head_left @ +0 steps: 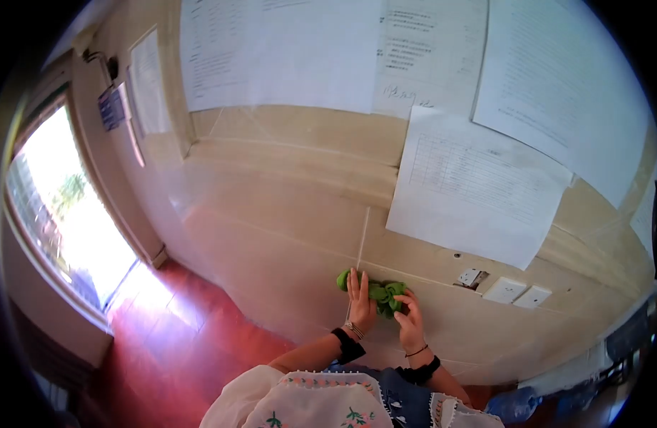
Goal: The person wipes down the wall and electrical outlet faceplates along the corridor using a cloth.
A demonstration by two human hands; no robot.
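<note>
Left hand (361,303): at the left of the grip, its back showing to me, fingers (354,284) reaching up, nearly straight.
Right hand (410,324): at the right of the grip, fingers curved inward, thumb aimed left; how tightly it closes, I can't tell.
Wrists: both below the hands.
Left forearm (315,354): slanting in from lower left.
Right forearm (446,385): angling up from lower right.
</note>
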